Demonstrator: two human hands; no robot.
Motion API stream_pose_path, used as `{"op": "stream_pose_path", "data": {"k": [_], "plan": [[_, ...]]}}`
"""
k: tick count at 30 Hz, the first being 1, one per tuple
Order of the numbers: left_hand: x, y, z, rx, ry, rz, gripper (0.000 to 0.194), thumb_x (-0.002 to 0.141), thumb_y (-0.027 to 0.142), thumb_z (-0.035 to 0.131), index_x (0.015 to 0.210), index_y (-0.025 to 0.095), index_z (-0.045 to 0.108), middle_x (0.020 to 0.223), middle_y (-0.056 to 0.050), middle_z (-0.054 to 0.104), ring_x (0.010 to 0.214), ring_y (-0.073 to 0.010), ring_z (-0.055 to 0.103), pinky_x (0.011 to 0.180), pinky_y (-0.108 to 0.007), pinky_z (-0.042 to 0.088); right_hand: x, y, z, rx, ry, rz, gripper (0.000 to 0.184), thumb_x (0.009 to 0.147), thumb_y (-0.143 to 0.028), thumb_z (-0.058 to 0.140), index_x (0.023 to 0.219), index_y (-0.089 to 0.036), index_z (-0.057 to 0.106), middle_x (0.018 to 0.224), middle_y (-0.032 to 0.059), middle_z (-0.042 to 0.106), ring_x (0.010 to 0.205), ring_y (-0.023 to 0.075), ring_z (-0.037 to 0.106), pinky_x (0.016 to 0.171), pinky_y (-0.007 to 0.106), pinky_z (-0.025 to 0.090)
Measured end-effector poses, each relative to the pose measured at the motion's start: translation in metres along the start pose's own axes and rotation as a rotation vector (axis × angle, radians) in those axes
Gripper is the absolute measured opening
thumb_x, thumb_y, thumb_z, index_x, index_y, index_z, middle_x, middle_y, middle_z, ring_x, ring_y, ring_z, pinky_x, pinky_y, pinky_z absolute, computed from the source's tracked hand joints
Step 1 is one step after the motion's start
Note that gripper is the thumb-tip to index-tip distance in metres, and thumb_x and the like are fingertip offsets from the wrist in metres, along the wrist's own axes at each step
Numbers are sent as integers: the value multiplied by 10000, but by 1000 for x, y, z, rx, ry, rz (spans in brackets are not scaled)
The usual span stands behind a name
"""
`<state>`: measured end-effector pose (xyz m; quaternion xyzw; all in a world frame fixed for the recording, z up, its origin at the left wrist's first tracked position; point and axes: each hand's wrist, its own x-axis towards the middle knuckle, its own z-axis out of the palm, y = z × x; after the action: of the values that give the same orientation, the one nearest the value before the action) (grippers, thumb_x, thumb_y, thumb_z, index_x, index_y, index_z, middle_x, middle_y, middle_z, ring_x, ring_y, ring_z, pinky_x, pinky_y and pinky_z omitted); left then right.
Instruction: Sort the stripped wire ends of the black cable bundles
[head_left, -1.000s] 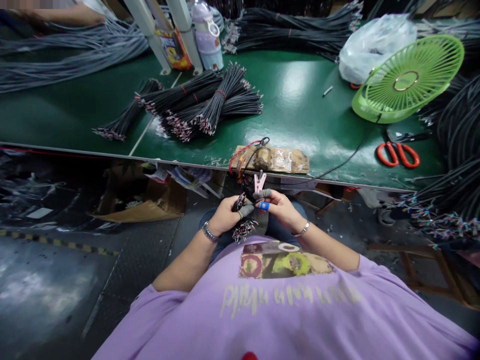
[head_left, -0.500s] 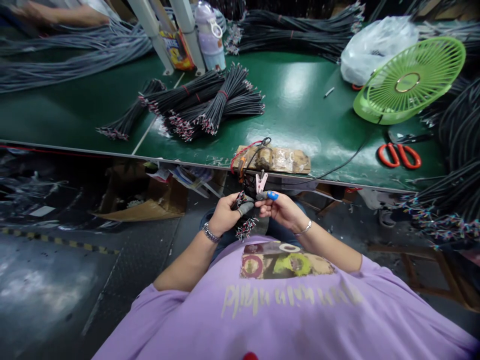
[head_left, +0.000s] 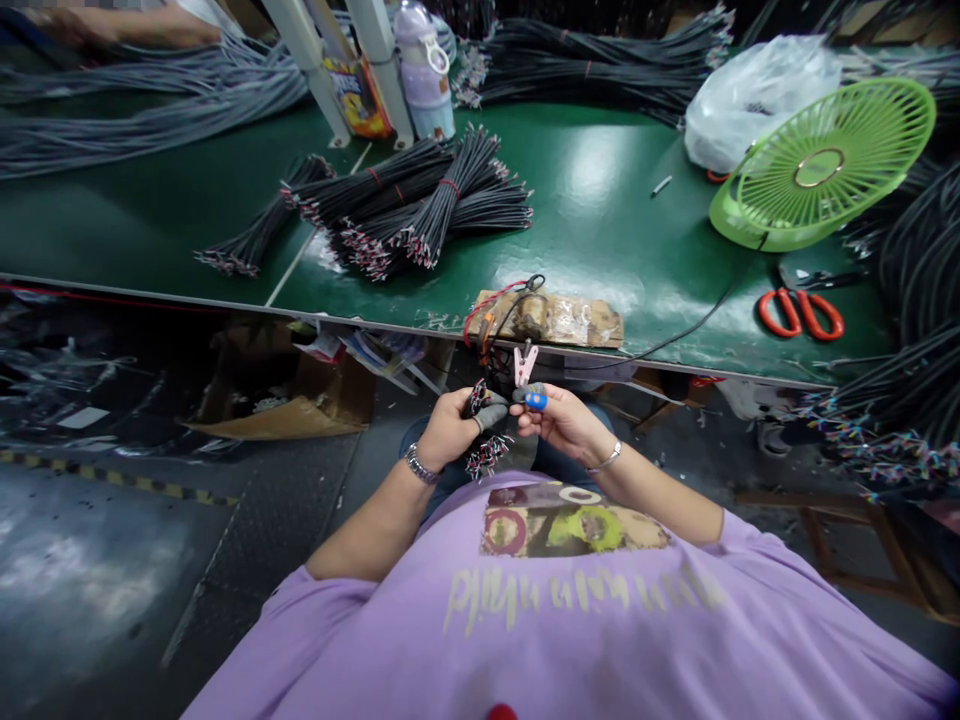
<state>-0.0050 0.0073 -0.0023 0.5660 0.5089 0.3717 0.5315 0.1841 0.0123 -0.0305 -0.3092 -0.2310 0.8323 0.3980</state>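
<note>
My left hand (head_left: 455,425), with a grey cover on its thumb, is closed around a bundle of short black cables (head_left: 488,455) whose stripped red and white wire ends stick out. My right hand (head_left: 559,418) is pinched close to the left fingertips, with grey and blue covers on its fingers. What the right fingers hold is too small to make out. Just beyond the hands, a pink clip (head_left: 524,364) stands at the table edge. A wooden block (head_left: 577,319) with red and black leads lies behind it.
Tied bundles of black cable (head_left: 420,205) lie on the green table (head_left: 600,215). To the right are red-handled scissors (head_left: 801,314), a green fan (head_left: 821,165) and a plastic bag (head_left: 757,100). A bottle (head_left: 424,75) stands behind. Another person's arm (head_left: 165,25) shows at far left.
My right index finger with the blue cover has bent inward and down toward the left fingertips. The left hand keeps its grip on the cable bundle, which has shifted slightly.
</note>
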Motion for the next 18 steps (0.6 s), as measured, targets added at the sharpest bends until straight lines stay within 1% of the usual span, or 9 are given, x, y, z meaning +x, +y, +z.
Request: {"op": "stream_pose_path", "data": {"k": [6, 11, 14, 18], "plan": [[0, 5, 1, -59, -9, -18, 275, 635, 342, 761, 773, 116, 691, 725, -39, 688, 661, -146, 602, 645, -258, 484, 0, 1, 2, 32, 27, 16, 264, 653, -266, 788, 815, -154, 612, 748, 41, 729, 571, 110, 659, 562, 236, 587], [1, 9, 2, -45, 3, -19, 272, 619, 347, 770, 732, 116, 680, 687, -25, 668, 637, -137, 580, 641, -257, 474, -1, 3, 3, 7, 2, -16, 283, 633, -283, 805, 809, -154, 625, 774, 35, 728, 590, 100, 655, 579, 227, 579], [0, 9, 2, -43, -10, -24, 267, 626, 349, 763, 715, 116, 670, 669, -20, 658, 626, -132, 568, 636, -254, 470, -4, 2, 7, -91, 21, -76, 294, 629, -282, 805, 834, -154, 639, 768, 34, 726, 590, 105, 657, 587, 234, 568], [0, 7, 0, -45, -29, -21, 258, 652, 345, 744, 730, 113, 662, 689, -24, 658, 639, -129, 568, 637, -247, 464, -8, -5, 10, -276, 35, -162, 277, 672, -282, 771, 875, -135, 653, 771, 58, 726, 624, 115, 670, 605, 227, 546]]}}
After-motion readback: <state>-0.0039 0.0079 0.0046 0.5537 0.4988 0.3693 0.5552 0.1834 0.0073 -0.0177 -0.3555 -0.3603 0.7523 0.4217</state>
